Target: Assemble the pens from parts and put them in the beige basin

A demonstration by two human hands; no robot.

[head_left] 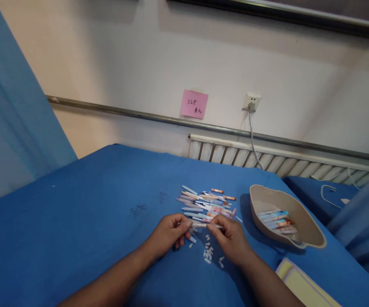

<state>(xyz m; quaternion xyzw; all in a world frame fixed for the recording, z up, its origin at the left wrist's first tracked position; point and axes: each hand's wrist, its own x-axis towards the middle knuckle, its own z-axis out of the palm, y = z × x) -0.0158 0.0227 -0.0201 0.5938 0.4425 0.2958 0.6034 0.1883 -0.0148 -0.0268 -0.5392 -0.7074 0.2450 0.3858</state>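
Observation:
My left hand point(173, 230) and my right hand point(229, 236) pinch the two ends of one slim pale pen point(200, 225), held level between them. Just beyond my fingers lies a loose pile of pen parts point(203, 204), with barrels in pale blue, peach, pink and white. Two short orange-brown pieces point(217, 190) sit at the far side of the pile. Below the held pen, small white bits point(208, 253) are scattered on the blue cloth. A light blue piece point(192, 239) lies by my left fingertips.
To the right stands a beige basin point(302, 209) with several pens point(275, 221) in it. Nearer me lies a pale yellow folded item point(302, 283). The blue cloth point(91, 221) covers the table up to the wall, where a radiator point(232, 155) and a plugged-in cord point(251, 132) are.

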